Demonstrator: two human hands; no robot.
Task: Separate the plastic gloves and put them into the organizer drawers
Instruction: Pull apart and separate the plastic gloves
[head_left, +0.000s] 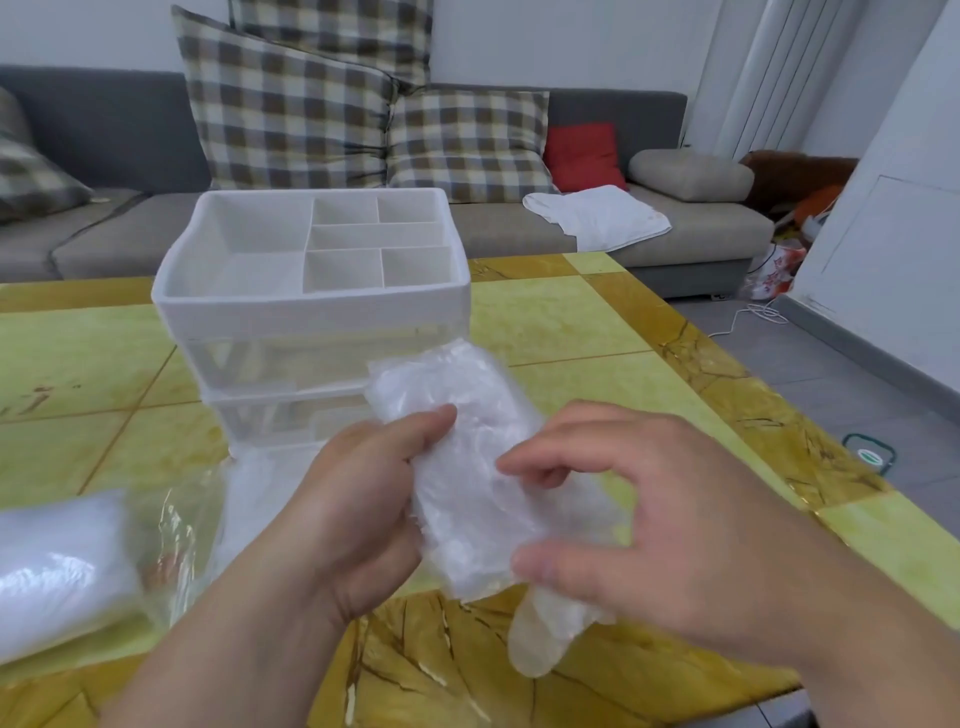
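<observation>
A wad of clear plastic gloves (467, 467) is held above the table in front of me. My left hand (358, 499) grips its left side, thumb pressed on top. My right hand (649, 519) pinches the wad's right edge between thumb and curled fingers, and one glove finger hangs down below it. Behind stands the white organizer (311, 306), with a divided open tray on top and clear drawers underneath. The lowest drawer (270, 467) looks pulled out toward me, partly hidden by my left hand. A clear bag of more gloves (62, 566) lies at the left.
The yellow-green table (597, 322) with brown marbled bands ends at the right over a grey tiled floor. A grey sofa (675, 228) with checked cushions, a red cushion and a white cloth runs along the back. A cable lies on the floor.
</observation>
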